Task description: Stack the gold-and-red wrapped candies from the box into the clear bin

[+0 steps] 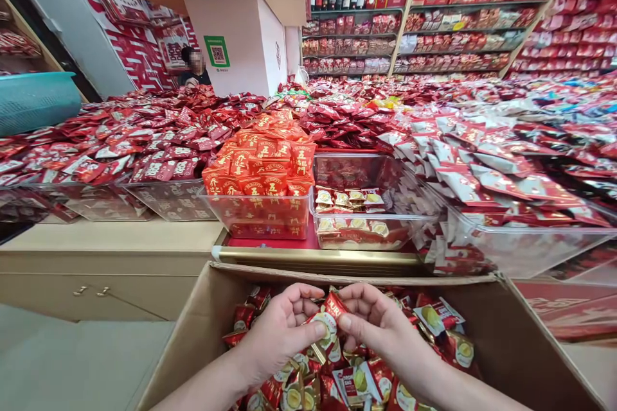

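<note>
Left hand point(277, 329) and right hand point(388, 329): grips closed on one packet point(331, 316) above the box point(511, 334), apparently for steadiness.

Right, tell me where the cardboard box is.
In the head view, the cardboard box is at bottom centre, under the left hand and right hand, just in front of the gold counter edge.

We list "DUR" on the held packet point(333, 313), "五", "門" and small "HAPPY" on orange packs point(270, 167), "囍" on the red wall point(174, 56).
</note>
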The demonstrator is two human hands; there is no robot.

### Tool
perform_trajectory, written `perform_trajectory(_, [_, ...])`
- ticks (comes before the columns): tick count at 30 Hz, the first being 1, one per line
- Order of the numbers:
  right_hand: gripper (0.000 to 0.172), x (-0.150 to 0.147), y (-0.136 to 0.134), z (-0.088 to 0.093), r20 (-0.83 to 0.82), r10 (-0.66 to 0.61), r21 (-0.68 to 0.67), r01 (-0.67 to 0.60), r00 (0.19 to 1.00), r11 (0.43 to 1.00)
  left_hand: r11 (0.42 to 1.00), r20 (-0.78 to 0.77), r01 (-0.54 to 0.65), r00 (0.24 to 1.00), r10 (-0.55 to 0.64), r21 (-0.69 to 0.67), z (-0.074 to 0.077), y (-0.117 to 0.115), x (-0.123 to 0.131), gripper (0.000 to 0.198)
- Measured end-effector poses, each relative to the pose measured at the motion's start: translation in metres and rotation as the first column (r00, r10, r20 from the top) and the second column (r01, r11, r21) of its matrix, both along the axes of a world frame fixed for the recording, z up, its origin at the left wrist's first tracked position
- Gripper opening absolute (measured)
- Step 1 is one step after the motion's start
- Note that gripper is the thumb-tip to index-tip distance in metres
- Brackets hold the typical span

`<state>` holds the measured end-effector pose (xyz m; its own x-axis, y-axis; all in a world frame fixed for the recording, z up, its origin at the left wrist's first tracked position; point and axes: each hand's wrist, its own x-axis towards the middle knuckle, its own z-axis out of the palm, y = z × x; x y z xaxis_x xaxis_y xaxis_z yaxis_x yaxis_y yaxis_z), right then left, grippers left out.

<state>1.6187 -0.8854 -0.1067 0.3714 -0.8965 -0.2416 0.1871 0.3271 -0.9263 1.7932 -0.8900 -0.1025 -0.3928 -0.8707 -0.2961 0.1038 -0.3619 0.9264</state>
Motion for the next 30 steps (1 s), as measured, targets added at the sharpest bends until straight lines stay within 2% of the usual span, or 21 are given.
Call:
perform_trajectory(2, [0.033, 0.001, 0.001, -0.003, -0.011, 0.055, -0.019, -0.055, 0.998, 0.998, 1.000, 0.013, 0.019, 1.000, -0.019, -0.003, 0.000, 0.000, 0.001, 0.036])
perform_trajectory(5, [0.030, 0.000, 0.001, -0.008, -0.091, 0.069, -0.064, -0.075, 0.993, 0.995, 0.991, 0.052, 0.133, 0.990, -0.134, 0.011, 0.000, 0.001, 0.003, 0.036])
perform_trajectory(8, [0.023, -0.002, 0.002, -0.006, -0.253, 0.047, -0.206, -0.102, 0.966, 0.973, 0.961, 0.051, 0.275, 0.960, -0.275, 0.009, 0.002, 0.003, 0.005, 0.035])
perform_trajectory(10, [0.018, -0.006, 0.003, 0.005, -0.380, 0.016, -0.335, -0.154, 0.925, 0.929, 0.942, 0.035, 0.335, 0.941, -0.336, 0.014, 0.002, 0.004, 0.005, 0.035])
perform_trajectory(12, [0.016, -0.012, 0.002, 0.024, -0.474, -0.024, -0.448, -0.217, 0.880, 0.867, 0.936, 0.062, 0.351, 0.934, -0.353, 0.030, 0.001, 0.004, 0.005, 0.032])
perform_trajectory(14, [0.013, -0.019, -0.002, 0.051, -0.503, -0.109, -0.556, -0.225, 0.857, 0.800, 0.943, 0.135, 0.328, 0.934, -0.331, 0.049, -0.003, 0.005, 0.004, 0.028])
perform_trajectory(17, [0.013, -0.030, -0.023, 0.095, -0.416, -0.329, -0.725, -0.092, 0.848, 0.682, 0.957, 0.225, 0.288, 0.930, -0.291, 0.046, -0.010, 0.007, 0.004, 0.023])
perform_trajectory(19, [0.015, -0.036, -0.048, 0.119, -0.320, -0.476, -0.801, 0.034, 0.819, 0.598, 0.958, 0.249, 0.286, 0.925, -0.286, 0.038, -0.011, 0.008, 0.004, 0.022])
perform_trajectory(20, [0.015, -0.038, -0.064, 0.128, -0.293, -0.510, -0.807, 0.077, 0.809, 0.585, 0.957, 0.263, 0.287, 0.921, -0.288, 0.041, -0.011, 0.008, 0.004, 0.021])
perform_trajectory(21, [0.014, -0.038, -0.081, 0.134, -0.286, -0.511, -0.788, 0.104, 0.810, 0.607, 0.957, 0.280, 0.285, 0.916, -0.286, 0.046, -0.010, 0.008, 0.003, 0.021])
perform_trajectory(22, [0.013, -0.036, -0.099, 0.137, -0.293, -0.482, -0.746, 0.118, 0.826, 0.655, 0.958, 0.298, 0.281, 0.912, -0.283, 0.051, -0.008, 0.008, 0.003, 0.020])
perform_trajectory(25, [0.011, -0.025, -0.147, 0.132, -0.398, -0.338, -0.524, 0.091, 0.853, 0.847, 0.962, 0.348, 0.267, 0.898, -0.269, 0.056, -0.007, 0.007, 0.002, 0.019])
perform_trajectory(27, [0.009, -0.014, -0.170, 0.122, -0.568, -0.232, -0.382, -0.004, 0.790, 0.924, 0.964, 0.364, 0.264, 0.894, -0.261, 0.043, -0.010, 0.007, 0.001, 0.019])
perform_trajectory(30, [0.010, 0.004, -0.189, 0.107, -0.764, -0.103, -0.250, -0.144, 0.637, 0.958, 0.962, 0.377, 0.272, 0.889, -0.261, 0.024, -0.018, 0.008, 0.003, 0.021])
